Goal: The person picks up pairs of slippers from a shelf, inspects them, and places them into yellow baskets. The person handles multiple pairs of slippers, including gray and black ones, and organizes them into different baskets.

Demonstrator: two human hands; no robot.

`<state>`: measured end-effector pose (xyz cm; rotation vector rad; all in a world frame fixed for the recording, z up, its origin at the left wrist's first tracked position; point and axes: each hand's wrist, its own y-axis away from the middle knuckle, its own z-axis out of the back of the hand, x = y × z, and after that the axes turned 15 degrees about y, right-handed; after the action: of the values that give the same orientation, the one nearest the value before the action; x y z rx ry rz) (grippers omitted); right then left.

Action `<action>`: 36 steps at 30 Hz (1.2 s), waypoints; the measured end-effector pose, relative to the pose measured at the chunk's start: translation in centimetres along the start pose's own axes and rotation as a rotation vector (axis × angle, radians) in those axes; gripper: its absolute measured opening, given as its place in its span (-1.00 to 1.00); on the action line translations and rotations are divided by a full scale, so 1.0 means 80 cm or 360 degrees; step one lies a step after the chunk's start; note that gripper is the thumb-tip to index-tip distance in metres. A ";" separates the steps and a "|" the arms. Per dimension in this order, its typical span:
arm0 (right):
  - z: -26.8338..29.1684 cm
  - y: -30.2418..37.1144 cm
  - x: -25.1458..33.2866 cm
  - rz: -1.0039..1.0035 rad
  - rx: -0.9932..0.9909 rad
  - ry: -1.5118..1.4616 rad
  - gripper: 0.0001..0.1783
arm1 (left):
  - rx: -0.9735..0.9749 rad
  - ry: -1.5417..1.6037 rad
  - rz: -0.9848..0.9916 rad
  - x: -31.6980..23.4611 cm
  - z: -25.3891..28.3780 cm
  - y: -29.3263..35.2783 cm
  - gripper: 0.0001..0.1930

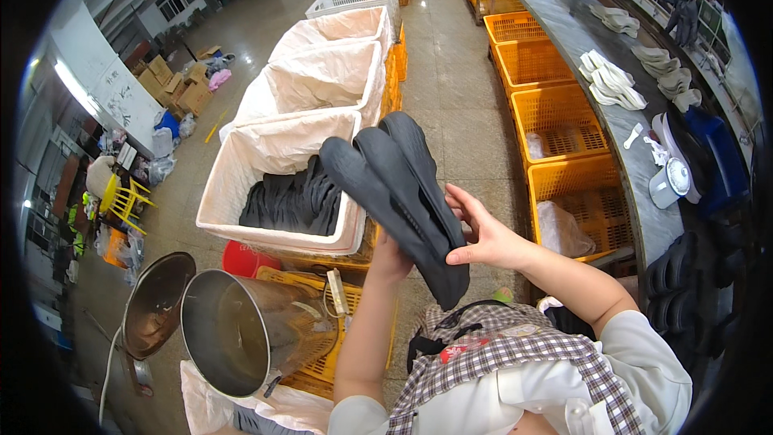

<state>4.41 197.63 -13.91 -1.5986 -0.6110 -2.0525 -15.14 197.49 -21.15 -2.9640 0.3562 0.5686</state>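
Note:
A bundle of black shoe soles (386, 181) is held up in front of me, tilted with its far ends toward the upper left. My left hand (390, 259) closes on the bundle from its left underside, and the soles hide most of its fingers. On the other side, my right hand (485, 232) grips the near right edge, thumb on top. Just beyond my left hand stands a white crate (211, 208) with a pale cloth lining. Many more black soles (294, 200) lie packed inside it.
More cloth-lined crates (322, 80) line up behind. At lower left are a metal pot (229, 334), a round lid (159, 306) and a red bucket (244, 258). Along the right runs a bench (564, 24) with pale soles (609, 80) and an enamel mug (668, 185), above yellow crates (560, 125).

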 end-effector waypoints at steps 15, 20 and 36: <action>0.018 0.004 0.000 0.0404 -0.0024 0.0420 -0.09 | 0.0015 0.0031 0.0069 0.015 -0.001 -0.013 -0.49; 0.052 -0.022 -0.026 0.0952 -0.0374 0.1136 -0.30 | -0.0171 -0.0377 -0.0186 0.034 0.008 -0.002 -0.57; 0.038 0.024 -0.047 -0.0255 0.0173 -0.0827 -0.43 | -0.0397 0.0270 0.0169 0.040 -0.001 0.021 -0.47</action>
<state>8.66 198.29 -16.77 -2.0853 -1.0397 -1.6645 -12.64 195.15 -22.38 -3.2609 0.4943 0.3990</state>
